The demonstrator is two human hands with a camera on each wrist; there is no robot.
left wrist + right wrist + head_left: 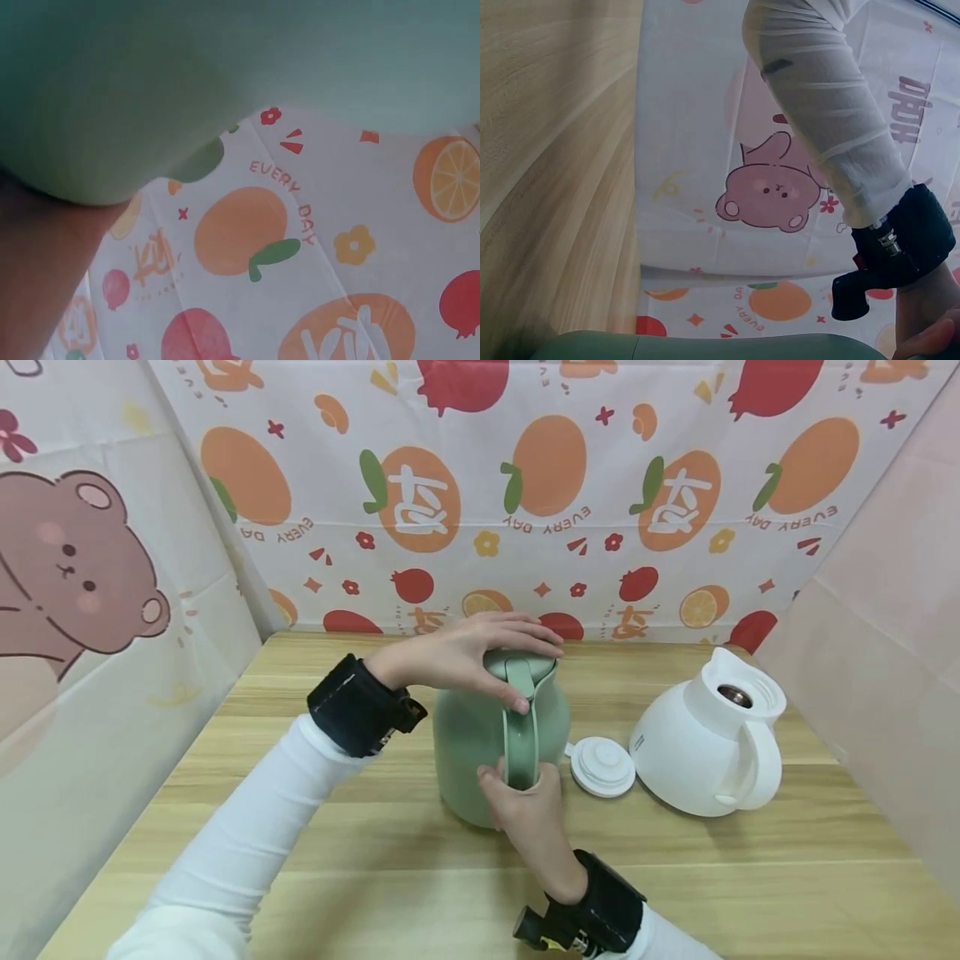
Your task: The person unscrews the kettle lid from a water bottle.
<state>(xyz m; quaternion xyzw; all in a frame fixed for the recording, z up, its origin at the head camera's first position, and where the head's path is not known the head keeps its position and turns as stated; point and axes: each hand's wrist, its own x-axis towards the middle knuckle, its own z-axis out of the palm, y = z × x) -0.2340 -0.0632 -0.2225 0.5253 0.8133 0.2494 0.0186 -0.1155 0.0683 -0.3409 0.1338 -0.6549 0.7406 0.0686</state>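
A green thermos jug (pixel 468 752) stands upright on the table, its handle (pixel 521 743) facing me. My left hand (pixel 476 652) spans the jug's lid (pixel 538 667), fingers across the far side and thumb on the near side by the top of the handle. Low on the handle, my right hand (pixel 531 810) grips it; part of those fingers is hidden. In the left wrist view the green jug (pixel 225 60) fills the top. Only a strip of the jug (pixel 705 346) shows along the bottom of the right wrist view.
To the right stands a white jug (pixel 675 752) with its mouth uncovered. A round white lid (pixel 602 767) lies between the two jugs, close to the white one. Printed cloth walls (pixel 480 560) enclose the wooden table (pixel 360 877) at the back and sides.
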